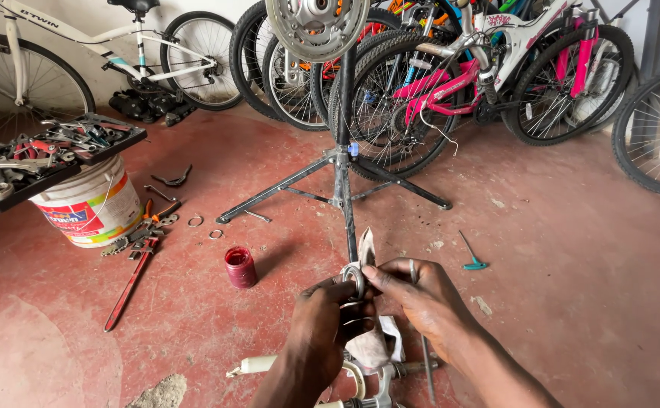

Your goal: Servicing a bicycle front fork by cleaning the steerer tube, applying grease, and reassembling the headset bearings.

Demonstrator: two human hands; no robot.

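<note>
- We see our left hand and right hand brought together low in the middle of the view, above the red floor.
- Both hands are pinched on a small metal ring, a bearing-like part, held upright between the fingertips of the two hands.
- A greyish-white rag is caught up with the ring; one corner sticks up just behind it and the rest hangs down between our palms.
- The right hand also has a thin metal rod running down past its fingers; we cannot tell how firmly it is gripped.
- Just below the hands lies a metal bicycle part with a pale handle end pointing left.
- A black repair stand rises right behind the ring, its legs spread on the floor, with a silver disc at its top.
- To the left of the hands stands a small red jar, near it a long red tool and loose wrenches.
- Further left, a white bucket carries a black tool tray.
- A teal hex key lies to the right, well apart from the hands.
- Bicycles lean along the back wall.
</note>
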